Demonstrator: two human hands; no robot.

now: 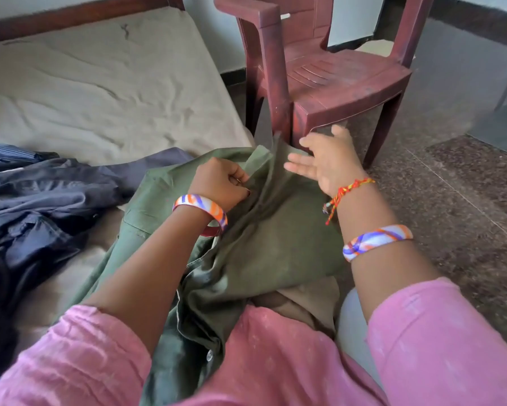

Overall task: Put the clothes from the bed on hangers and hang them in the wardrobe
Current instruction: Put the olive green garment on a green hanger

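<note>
Beige-sheeted bed (pixel 100 92) fills left; maroon plastic chair (pixel 328 74) far right on speckled floor. Dark navy clothes (pixel 41 200) heaped at left. Olive green cotton shirt (pixel 264 230) lies at bed's near edge. Left hand (pixel 220 183) pinches its fabric, fingers curled; right hand (pixel 328 159) hovers above, fingers spread wide.

Light: soft, even daylight, moderately bright, no glare | Shadows: faint, under the chair (pixel 328 80) and beneath my forearms | Focus: my right hand (pixel 325 159) slightly motion-blurred, the rest fairly sharp | Distortion: wide-angle bending at the edges; bed (pixel 100 83) frame curves.
</note>
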